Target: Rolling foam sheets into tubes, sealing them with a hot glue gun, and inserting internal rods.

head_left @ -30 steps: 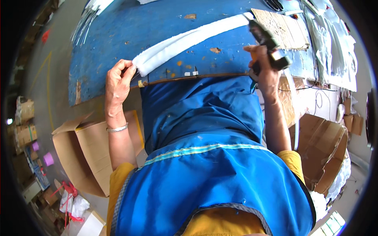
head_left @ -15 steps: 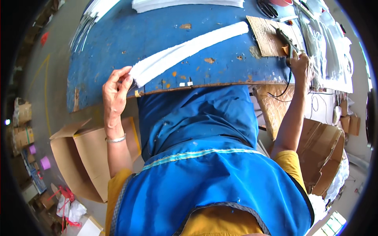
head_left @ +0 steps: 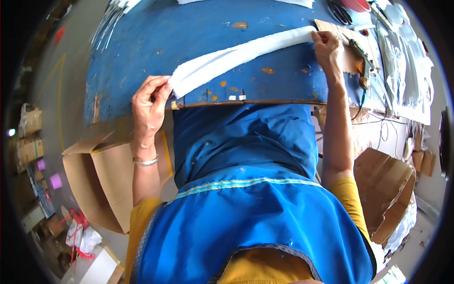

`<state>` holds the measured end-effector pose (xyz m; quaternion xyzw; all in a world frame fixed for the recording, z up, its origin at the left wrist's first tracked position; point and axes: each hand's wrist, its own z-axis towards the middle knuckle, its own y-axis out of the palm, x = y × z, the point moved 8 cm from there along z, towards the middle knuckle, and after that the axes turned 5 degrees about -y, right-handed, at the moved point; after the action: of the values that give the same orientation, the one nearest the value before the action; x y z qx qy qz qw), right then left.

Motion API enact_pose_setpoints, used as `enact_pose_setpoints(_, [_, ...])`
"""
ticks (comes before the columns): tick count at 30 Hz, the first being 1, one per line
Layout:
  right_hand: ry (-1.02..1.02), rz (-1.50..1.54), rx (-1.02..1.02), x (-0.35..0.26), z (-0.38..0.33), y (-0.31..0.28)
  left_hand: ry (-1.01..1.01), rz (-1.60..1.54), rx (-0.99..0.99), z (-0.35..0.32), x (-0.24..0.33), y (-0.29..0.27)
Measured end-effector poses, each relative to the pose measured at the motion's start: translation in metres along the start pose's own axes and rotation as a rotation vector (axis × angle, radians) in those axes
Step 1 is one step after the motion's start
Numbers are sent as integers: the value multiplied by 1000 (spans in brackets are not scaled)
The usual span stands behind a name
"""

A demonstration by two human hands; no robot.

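Observation:
A long, folded strip of soft white material (head_left: 243, 53) lies across the blue worktable, slanting up to the right. My left hand (head_left: 150, 105) pinches its near left end between thumb and fingers, close to the table's front edge. At the strip's far right end, my right hand (head_left: 327, 51) is closed with the fingertips on the tip. Just right of that hand, a glue gun (head_left: 362, 59) rests partly on a flat piece of cardboard (head_left: 324, 24), its dark cable hanging over the edge.
Black-handled scissors (head_left: 339, 12) and a red bowl (head_left: 357, 4) stand at the back right. White strands (head_left: 409, 71) cover the table's right side. Thin white rods (head_left: 111, 21) lie at the far left. Open cardboard boxes (head_left: 111, 180) (head_left: 385, 182) flank me below the table.
My right hand has let go of the glue gun, leaving it on the table, and moved left to the strip's right end. My left hand still pinches the other end.

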<state>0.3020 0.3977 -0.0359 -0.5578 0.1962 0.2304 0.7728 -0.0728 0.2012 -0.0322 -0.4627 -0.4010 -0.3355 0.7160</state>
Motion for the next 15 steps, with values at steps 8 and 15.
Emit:
enact_pose_setpoints(8, [-13,14,40,12,13,10,131,60,8,-2,16,1])
enact_pose_setpoints(15, [-30,-11,44,15,14,12,435,382,20,-11,41,6])
